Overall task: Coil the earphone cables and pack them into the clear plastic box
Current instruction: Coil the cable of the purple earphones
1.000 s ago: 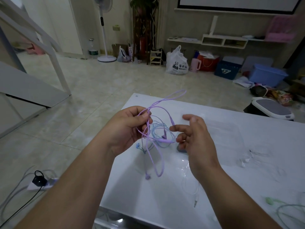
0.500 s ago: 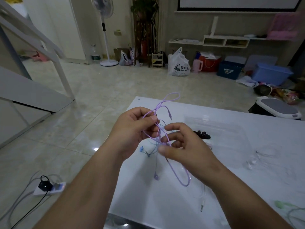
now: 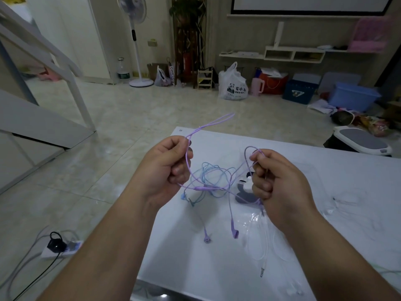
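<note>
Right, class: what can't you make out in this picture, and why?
1. Purple cable where gripped: head view, fingers cover it.
2. Dark object on the table: head view, right hand hides part.
3. White cable: head view, too faint against the white table.

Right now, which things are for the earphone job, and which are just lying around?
For the job: purple earphone cable, held by the left hand and right hand; blue earphone cable; white earphone cable.

Just lying about: fan; white plastic bag; power strip; blue bin.
</note>
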Demonstrator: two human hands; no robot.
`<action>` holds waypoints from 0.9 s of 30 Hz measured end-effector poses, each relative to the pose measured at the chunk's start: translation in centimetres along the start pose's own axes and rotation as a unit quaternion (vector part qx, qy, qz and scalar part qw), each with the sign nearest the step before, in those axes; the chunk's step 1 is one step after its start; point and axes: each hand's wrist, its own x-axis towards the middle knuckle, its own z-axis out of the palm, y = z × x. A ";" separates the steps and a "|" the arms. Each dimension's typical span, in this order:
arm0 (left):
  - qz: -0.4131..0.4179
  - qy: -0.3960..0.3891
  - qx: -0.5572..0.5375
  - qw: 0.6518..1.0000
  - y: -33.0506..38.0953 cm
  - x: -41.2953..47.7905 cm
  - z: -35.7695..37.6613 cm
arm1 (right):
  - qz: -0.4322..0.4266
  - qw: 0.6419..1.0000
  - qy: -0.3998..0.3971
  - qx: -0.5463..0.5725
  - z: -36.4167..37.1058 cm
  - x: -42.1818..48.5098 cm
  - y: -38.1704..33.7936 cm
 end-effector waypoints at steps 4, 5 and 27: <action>-0.009 0.008 -0.033 0.999 0.2 -0.1 0.0 | 0.000 1.000 0.001 0.020 -0.4 0.3 -0.1; -0.008 0.020 -0.039 0.999 0.2 0.0 -0.1 | 0.001 1.000 0.001 0.026 -0.5 0.3 -0.1; 0.051 0.071 -0.104 0.991 1.0 -0.5 1.0 | 0.047 0.991 -0.060 -0.107 -0.6 0.1 0.0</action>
